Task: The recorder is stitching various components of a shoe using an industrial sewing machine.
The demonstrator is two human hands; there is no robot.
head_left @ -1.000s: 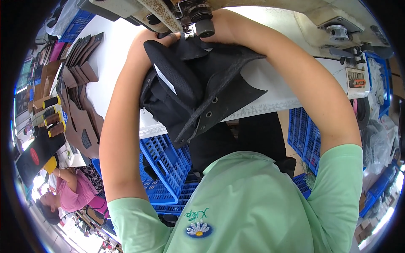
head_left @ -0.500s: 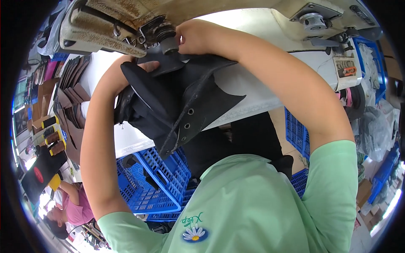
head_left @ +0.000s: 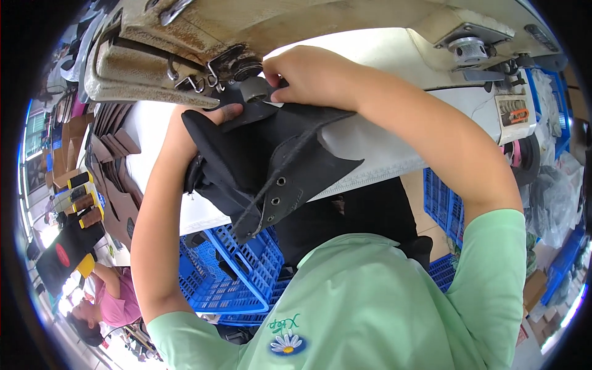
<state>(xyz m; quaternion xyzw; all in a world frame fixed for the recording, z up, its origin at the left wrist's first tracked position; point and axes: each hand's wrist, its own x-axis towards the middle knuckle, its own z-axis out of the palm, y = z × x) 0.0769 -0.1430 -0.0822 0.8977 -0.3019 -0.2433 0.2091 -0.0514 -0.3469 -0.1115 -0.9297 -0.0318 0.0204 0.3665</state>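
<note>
A black shoe upper with a row of metal eyelets and a padded collar lies bunched on the white bed of a sewing machine. Its far part is under the machine's head, beside a grey round guide. My left hand grips the upper's left side, thumb on top and other fingers hidden underneath. Bent over the far edge, my right hand has thumb and fingers curled on the upper just right of the guide. The needle cannot be made out.
Brown cut pieces lie stacked at the left, near thread spools. Blue crates stand below the table edge. Plastic bags hang at the right. A person in pink sits at the far lower left.
The whole view has shifted, so the machine and upper sit lower in it. Both hands stay on the upper by the guide; my right fingers have shifted slightly.
</note>
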